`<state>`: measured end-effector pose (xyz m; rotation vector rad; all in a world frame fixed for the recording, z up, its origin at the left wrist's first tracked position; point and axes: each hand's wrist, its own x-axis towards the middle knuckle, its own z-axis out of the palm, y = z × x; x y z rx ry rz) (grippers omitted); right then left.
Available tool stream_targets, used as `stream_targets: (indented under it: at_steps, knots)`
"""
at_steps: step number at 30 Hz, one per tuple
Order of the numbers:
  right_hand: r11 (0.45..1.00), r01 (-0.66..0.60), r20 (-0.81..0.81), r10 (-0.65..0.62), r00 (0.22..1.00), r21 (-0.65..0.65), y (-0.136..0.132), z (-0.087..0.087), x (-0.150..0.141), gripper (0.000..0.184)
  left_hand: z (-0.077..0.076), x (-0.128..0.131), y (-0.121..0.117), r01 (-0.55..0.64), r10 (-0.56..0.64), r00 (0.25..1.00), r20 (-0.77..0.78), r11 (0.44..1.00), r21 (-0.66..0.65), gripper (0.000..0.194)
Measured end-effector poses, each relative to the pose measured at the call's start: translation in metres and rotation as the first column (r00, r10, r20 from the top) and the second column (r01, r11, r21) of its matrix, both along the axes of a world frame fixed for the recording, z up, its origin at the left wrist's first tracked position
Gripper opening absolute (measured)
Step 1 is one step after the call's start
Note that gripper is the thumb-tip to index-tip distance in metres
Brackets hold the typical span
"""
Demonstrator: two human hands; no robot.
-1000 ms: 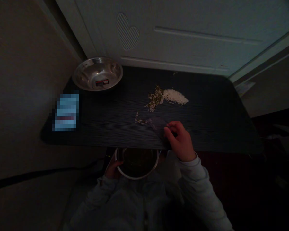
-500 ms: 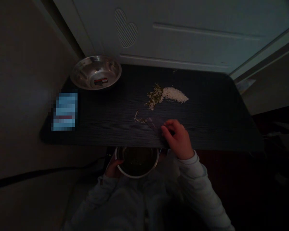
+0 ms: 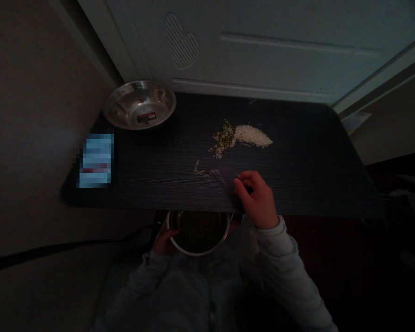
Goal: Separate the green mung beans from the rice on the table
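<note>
My right hand [image 3: 257, 200] is closed in a pinch over the front of the dark table, on a thin see-through plastic piece [image 3: 227, 179]. The far end of that piece meets a thin line of pale grains [image 3: 202, 172]. Farther back lies a pile of white rice-like grains [image 3: 252, 135], which runs into a mix of green and white grains [image 3: 225, 136]. Below the table's front edge, my left hand [image 3: 165, 242] grips the left rim of a metal bowl [image 3: 198, 253], thumb over the rim. The bowl's inside is dark and its contents are unclear.
An open stainless-steel basin [image 3: 162, 113] with a label inside stands at the table's back left. A blurred-out bluish item [image 3: 96, 161] lies at the left end. Behind the dark table [image 3: 307, 157] rises a pale panel [image 3: 263, 64] with a heart relief.
Almost nothing differs. The scene sits a few pixels farther right; both hands keep their holds on the plastic piece and the bowl.
</note>
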<state>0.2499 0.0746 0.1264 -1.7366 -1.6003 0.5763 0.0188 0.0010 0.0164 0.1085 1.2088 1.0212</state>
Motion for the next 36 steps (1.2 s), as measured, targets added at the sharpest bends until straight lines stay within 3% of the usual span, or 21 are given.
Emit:
stream_targets:
  at_steps: [14,30,36]
  knots:
    - [0.994,0.098,0.113,-0.102,0.988,0.043,0.005,-0.001,-0.003,0.013,0.004,-0.004,-0.002,0.037,-0.037,0.999,0.022,0.999,-0.008,0.046]
    - [0.998,0.064,0.197,-0.063,0.978,0.002,0.039,0.000,0.047,0.016,-0.014,-0.015,-0.005,0.038,-0.039,0.999,-0.005,0.987,-0.159,0.029]
    - [0.996,0.089,0.257,-0.092,0.962,0.024,0.064,0.001,0.070,0.015,-0.020,-0.019,-0.006,0.034,-0.038,0.999,-0.036,0.994,-0.106,0.013]
